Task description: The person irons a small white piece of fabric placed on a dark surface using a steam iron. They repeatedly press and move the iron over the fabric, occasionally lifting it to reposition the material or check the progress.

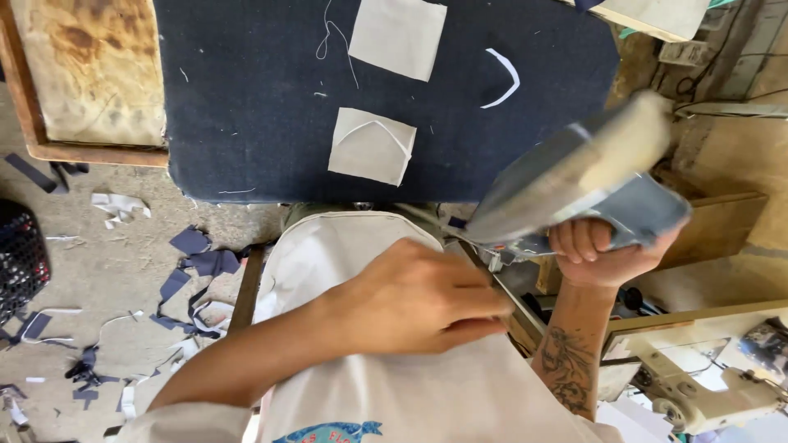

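Note:
My right hand grips the cloth-wrapped handle of a flat iron, lifted and tilted with its metal soleplate facing me, to the right of the dark padded board. My left hand hovers in front of my light apron, fingers held together and reaching toward the iron's underside; it holds nothing I can see. On the board lie two beige fabric squares, the nearer one with a curved crease, and a curved white strip.
A scorched beige pad in a wooden frame sits left of the board. Navy and white fabric scraps litter the concrete floor at left. A sewing machine stands at lower right, a wooden box behind the iron.

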